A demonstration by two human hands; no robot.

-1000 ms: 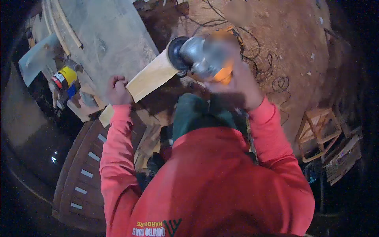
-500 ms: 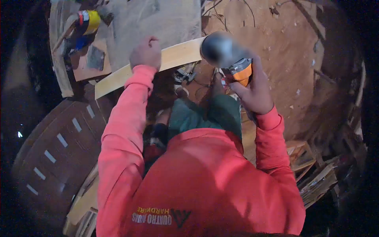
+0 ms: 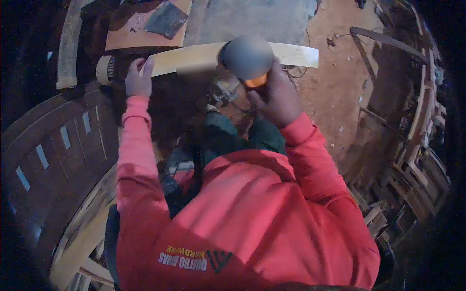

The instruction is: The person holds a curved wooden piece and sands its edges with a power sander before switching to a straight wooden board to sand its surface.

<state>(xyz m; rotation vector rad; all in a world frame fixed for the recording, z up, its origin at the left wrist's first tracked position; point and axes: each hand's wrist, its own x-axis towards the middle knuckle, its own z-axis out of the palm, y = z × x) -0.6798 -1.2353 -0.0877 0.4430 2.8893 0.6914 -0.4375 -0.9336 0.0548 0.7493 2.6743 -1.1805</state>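
Observation:
A pale wooden board point(image 3: 296, 55) lies lengthwise along the near edge of the grey work surface point(image 3: 218, 22). Its left end is held by my left hand point(image 3: 139, 78), with the fingers around the end. My right hand point(image 3: 281, 97) grips a power tool point(image 3: 256, 80) with an orange part, above the board right of its middle. A round blurred patch covers most of the tool, so its front and its contact with the board cannot be made out.
A dark flat piece point(image 3: 166, 19) rests on a brown panel point(image 3: 116, 36) at the upper left. Beside my left hand is a brush point(image 3: 105, 70). A panelled wooden door point(image 3: 53, 140) stands at left. Scrap wood point(image 3: 417, 165) is piled at right.
My left hand has moved from the middle of the board to its left end. The right hand and tool have shifted left, and more of the board's right end shows.

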